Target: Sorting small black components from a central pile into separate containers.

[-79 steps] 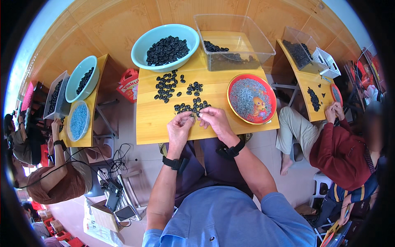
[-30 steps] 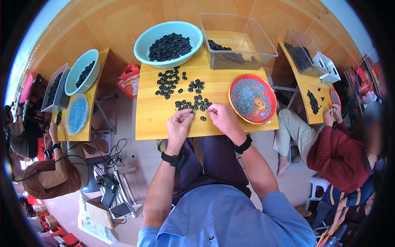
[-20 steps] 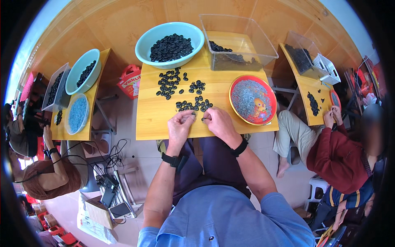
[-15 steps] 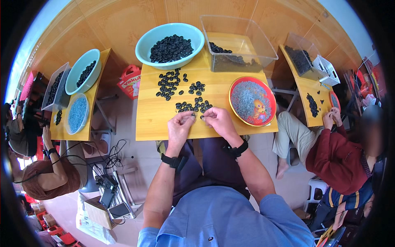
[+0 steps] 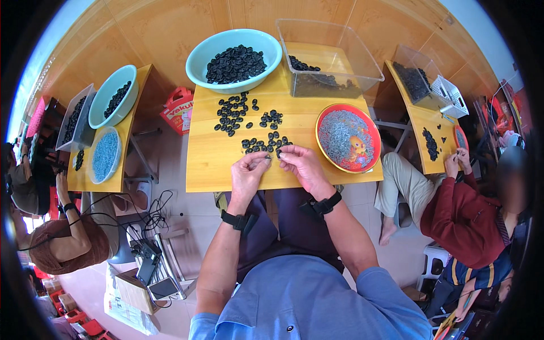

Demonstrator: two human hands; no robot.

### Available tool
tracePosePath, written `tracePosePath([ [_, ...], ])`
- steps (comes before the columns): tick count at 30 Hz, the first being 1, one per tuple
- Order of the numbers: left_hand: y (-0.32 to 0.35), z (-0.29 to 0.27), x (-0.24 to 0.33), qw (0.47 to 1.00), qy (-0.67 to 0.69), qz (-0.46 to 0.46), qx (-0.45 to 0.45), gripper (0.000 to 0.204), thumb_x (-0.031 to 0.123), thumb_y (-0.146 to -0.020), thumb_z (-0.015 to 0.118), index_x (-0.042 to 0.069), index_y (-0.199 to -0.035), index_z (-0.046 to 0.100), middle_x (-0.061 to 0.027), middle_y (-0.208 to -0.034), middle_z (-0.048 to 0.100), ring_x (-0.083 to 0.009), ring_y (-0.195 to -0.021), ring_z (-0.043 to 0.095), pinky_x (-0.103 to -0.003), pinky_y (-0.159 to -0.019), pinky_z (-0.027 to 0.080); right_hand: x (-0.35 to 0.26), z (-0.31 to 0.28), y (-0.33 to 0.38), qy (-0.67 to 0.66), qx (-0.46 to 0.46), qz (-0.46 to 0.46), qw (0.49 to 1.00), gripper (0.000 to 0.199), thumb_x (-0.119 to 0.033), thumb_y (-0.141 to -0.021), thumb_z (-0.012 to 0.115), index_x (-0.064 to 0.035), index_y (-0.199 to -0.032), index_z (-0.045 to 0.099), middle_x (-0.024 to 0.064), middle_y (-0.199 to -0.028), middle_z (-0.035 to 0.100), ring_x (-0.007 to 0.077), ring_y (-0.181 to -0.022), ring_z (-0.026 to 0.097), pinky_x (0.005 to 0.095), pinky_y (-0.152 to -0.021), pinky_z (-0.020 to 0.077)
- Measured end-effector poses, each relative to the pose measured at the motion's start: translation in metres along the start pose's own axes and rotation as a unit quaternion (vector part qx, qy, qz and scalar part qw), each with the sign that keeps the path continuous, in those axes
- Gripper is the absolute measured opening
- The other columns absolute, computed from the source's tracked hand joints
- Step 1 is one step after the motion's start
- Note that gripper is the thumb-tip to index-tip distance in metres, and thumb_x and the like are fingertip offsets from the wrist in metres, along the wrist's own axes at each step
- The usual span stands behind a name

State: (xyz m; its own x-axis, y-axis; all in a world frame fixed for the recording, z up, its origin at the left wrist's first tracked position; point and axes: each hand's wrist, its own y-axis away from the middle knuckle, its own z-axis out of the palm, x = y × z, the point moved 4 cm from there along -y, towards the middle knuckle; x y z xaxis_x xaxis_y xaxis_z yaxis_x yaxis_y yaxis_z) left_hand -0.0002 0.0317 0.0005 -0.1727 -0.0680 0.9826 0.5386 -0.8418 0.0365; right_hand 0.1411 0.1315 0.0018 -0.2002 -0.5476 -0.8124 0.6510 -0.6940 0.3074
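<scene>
Near the front edge of the yellow table (image 5: 212,170), both my hands are closed in pinches, their fingertips close together but apart. My left hand (image 5: 250,170) has a small dark piece at its thumb and forefinger, too small to name surely. Between the fingertips of my right hand (image 5: 305,169) is a small black oval piece (image 5: 279,153), partly covered. Just beyond the fingers lies a group of black oval pieces (image 5: 249,145) with pale centres. More such pieces (image 5: 229,116) are scattered farther back. To the right, a red bowl (image 5: 376,135) with a yellow rim holds many small grey-blue pieces (image 5: 341,134).
At the back stand a light-blue basin (image 5: 195,68) heaped with black pieces and a see-through plastic bin (image 5: 362,62) partly filled with them. People work at side tables on the left (image 5: 117,175) and right (image 5: 409,122). Cables (image 5: 150,218) and a box lie at lower left.
My right fingertips have shifted slightly forward, to the near edge of the black pieces, and the black piece in them shows more. My left hand has hardly moved.
</scene>
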Motion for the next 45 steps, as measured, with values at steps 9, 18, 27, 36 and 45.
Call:
tracePosePath([
  [9,-0.001,0.000,-0.001,0.999,-0.047,-0.004,-0.001,0.020,0.000,-0.088,0.069,-0.005,-0.108,0.068,-0.0073,-0.087,0.072,-0.0090,-0.075,0.066,-0.021,-0.071,0.053,-0.005,0.011,0.004,0.145,0.015,-0.047,0.988,0.018,-0.007,-0.088,0.068,0.0012,-0.103,0.067,0.0045,-0.082,0.068,0.0104,-0.072,0.065,0.0234,-0.065,0.0505],
  [18,0.001,0.001,0.001,0.999,-0.046,0.006,0.001,0.020,0.000,-0.087,0.069,-0.005,-0.106,0.069,-0.0051,-0.084,0.070,-0.0075,-0.074,0.064,-0.021,-0.070,0.052,-0.005,0.012,0.004,0.143,0.013,-0.051,0.988,0.018,-0.007,-0.088,0.068,0.0020,-0.103,0.067,0.0047,-0.082,0.068,0.0105,-0.071,0.065,0.0232,-0.065,0.0503],
  [27,0.001,0.002,0.001,0.997,-0.076,0.006,0.011,0.019,0.000,-0.086,0.071,-0.004,-0.105,0.070,-0.0026,-0.083,0.070,-0.0054,-0.073,0.062,-0.020,-0.069,0.051,-0.003,0.013,0.002,0.163,0.021,-0.065,0.984,0.016,-0.004,-0.087,0.066,0.0031,-0.102,0.066,0.0058,-0.083,0.068,0.0104,-0.069,0.064,0.0237,-0.062,0.0503],
  [36,0.001,0.002,0.003,0.995,-0.100,0.005,0.015,0.019,0.001,-0.086,0.070,-0.004,-0.105,0.071,-0.0020,-0.082,0.070,-0.0045,-0.072,0.061,-0.020,-0.068,0.050,0.002,0.012,0.000,0.176,0.027,-0.083,0.981,0.013,-0.004,-0.089,0.064,0.0030,-0.100,0.066,0.0073,-0.083,0.069,0.0107,-0.067,0.065,0.0240,-0.059,0.0519],
  [45,0.001,0.002,0.002,0.996,-0.092,-0.004,0.011,0.018,0.001,-0.086,0.070,-0.004,-0.104,0.070,-0.0021,-0.081,0.069,-0.0046,-0.071,0.060,-0.019,-0.067,0.049,0.002,0.012,0.002,0.193,0.037,-0.091,0.976,0.014,-0.003,-0.088,0.065,0.0041,-0.100,0.066,0.0079,-0.082,0.069,0.0119,-0.067,0.066,0.0248,-0.059,0.0531],
])
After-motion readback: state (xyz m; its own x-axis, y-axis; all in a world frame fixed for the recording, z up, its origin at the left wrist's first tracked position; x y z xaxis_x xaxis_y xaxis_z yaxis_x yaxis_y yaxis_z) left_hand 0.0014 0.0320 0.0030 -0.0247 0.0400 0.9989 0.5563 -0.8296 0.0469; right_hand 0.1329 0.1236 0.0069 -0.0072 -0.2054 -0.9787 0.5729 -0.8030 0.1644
